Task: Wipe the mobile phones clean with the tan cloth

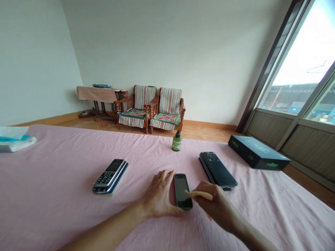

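Note:
A small dark mobile phone (182,191) lies face up on the pink cloth, its screen toward me. My left hand (161,195) steadies it from the left, fingertips at the upper left corner and thumb along the bottom edge. In the closed fingers of my right hand (218,202) is a pale yellow wiping cloth (201,194), whose tip rests on the screen. To the left lies a stack of phones topped by a keypad phone (110,174). Another stack, with a large black phone (218,169) uppermost, lies right of my hands.
Beyond the phone stands a green pump bottle (177,142). A black box (258,152) sits at the right rear of the pink-covered surface (65,209), and a white and blue tissue pack (17,139) at the far left. Two wooden armchairs (167,108) stand behind.

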A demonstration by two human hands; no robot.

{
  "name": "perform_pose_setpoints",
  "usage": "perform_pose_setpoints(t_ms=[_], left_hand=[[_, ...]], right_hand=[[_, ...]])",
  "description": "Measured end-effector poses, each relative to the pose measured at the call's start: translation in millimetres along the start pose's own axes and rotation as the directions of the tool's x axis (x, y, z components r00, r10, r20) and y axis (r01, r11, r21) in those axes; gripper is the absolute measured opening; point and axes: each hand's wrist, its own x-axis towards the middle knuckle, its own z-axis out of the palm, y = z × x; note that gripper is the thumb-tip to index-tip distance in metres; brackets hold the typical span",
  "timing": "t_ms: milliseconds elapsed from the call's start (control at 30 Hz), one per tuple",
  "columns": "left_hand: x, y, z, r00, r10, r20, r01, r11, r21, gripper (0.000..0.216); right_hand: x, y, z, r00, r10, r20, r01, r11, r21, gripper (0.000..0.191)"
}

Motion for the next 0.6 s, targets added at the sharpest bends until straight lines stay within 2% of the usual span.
perform_pose_setpoints(t_ms=[67,167,267,367,600], left_hand=[[-4.9,2.1,-0.4,1.0,0.01,-0.002,-0.01,0.999,-0.043,0.115],[-14.3,10.1,-1.4,1.0,0.025,0.006,-0.024,0.99,-0.137,0.09],[-20.9,18.7,-2.6,1.0,0.025,0.0,-0.025,0.974,-0.225,0.065],[-22.4,22.5,-3.2,0.999,0.027,-0.036,-0.036,0.96,-0.277,0.053],[-23.0,22.6,-1.9,0.991,-0.035,-0.126,0.0,0.965,-0.264,0.047]], right_hand=[[14.0,5.7,4.4,0.99,0.123,-0.075,-0.11,0.982,0.151,0.019],[28.5,12.0,14.3,0.967,0.245,-0.066,-0.212,0.925,0.316,0.018],[34.2,10.5,22.0,0.963,0.268,-0.038,-0.235,0.898,0.371,0.019],[35.9,3.3,24.3,0.959,0.283,-0.016,-0.249,0.868,0.43,0.02],[39.3,-13.8,29.2,0.967,0.255,-0.027,-0.187,0.775,0.603,0.018]])
